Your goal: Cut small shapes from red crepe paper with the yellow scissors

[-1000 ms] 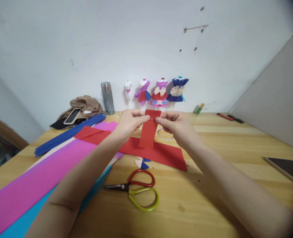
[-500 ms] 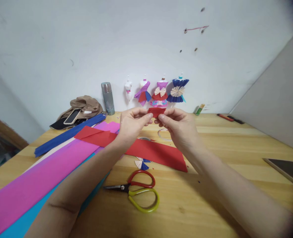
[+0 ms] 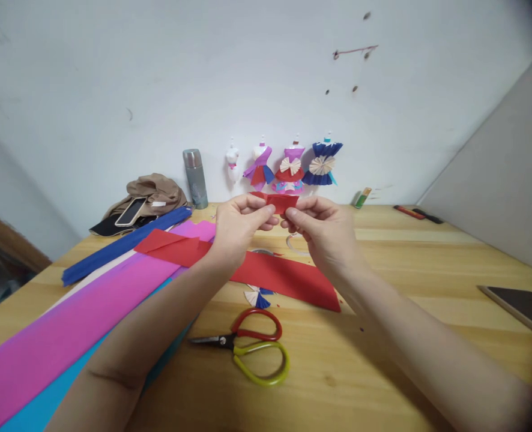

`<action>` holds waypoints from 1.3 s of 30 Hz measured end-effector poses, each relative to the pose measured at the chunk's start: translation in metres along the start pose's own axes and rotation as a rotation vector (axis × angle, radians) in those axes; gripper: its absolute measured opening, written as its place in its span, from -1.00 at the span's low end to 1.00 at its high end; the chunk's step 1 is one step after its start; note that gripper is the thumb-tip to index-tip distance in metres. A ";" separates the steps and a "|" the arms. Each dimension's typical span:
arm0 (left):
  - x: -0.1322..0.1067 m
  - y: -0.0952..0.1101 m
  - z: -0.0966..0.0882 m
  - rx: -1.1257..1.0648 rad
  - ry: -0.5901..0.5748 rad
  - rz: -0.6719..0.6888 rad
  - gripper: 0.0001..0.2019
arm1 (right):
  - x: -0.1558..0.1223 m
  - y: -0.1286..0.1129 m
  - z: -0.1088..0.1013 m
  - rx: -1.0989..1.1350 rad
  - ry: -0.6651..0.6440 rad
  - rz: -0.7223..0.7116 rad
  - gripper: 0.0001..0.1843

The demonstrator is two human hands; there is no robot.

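Observation:
Between my two hands, above the table, is a small folded piece of red crepe paper (image 3: 282, 203). My left hand (image 3: 243, 225) pinches its left end between thumb and fingers; my right hand (image 3: 317, 222) pinches the right end the same way. Below them a long red paper strip (image 3: 288, 279) lies across the wood, its left end over a wide pink strip (image 3: 99, 306). Scissors (image 3: 248, 348) with one red and one yellow handle lie nearer to me, blades pointing left. A small pleated blue and cream piece (image 3: 257, 297) rests just under the red strip's edge.
Small dressed mannequins (image 3: 292, 168) line the white wall. Left of them stand a flask (image 3: 196, 180) and a brown cloth (image 3: 155, 192) with a phone (image 3: 131, 212). Blue (image 3: 126, 243) and turquoise (image 3: 59, 396) paper lie left; a dark tablet-like object (image 3: 525, 309) lies right.
The folded red paper has turned slightly between my fingers, and a red flap now shows above my left fingers. Both hands stay in nearly the same place.

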State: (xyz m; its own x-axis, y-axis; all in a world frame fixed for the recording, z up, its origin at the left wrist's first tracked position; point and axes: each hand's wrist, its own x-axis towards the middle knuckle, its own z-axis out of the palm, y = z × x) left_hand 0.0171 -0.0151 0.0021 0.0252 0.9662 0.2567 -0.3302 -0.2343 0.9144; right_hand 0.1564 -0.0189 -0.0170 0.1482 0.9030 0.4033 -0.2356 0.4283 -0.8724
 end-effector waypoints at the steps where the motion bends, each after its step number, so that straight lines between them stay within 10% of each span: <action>1: 0.000 0.000 0.000 -0.006 0.000 -0.011 -0.81 | 0.000 0.001 0.000 -0.002 0.001 -0.002 -0.82; 21: -0.001 -0.004 0.000 -0.061 -0.040 -0.003 -0.54 | 0.004 0.008 -0.004 -0.092 0.010 -0.133 -0.75; 34: 0.006 -0.016 -0.007 -0.255 -0.232 -0.474 -0.82 | 0.003 0.006 -0.006 -0.231 -0.038 -0.243 -0.80; 39: 0.009 -0.017 -0.011 -0.246 -0.244 -0.435 -0.78 | 0.005 0.003 -0.008 -0.202 -0.081 -0.250 -0.83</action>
State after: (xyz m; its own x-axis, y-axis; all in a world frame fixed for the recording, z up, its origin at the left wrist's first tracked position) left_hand 0.0122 -0.0012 -0.0149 0.4162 0.9085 -0.0362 -0.4503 0.2406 0.8598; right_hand 0.1646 -0.0131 -0.0198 0.0990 0.7739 0.6255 -0.0045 0.6290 -0.7774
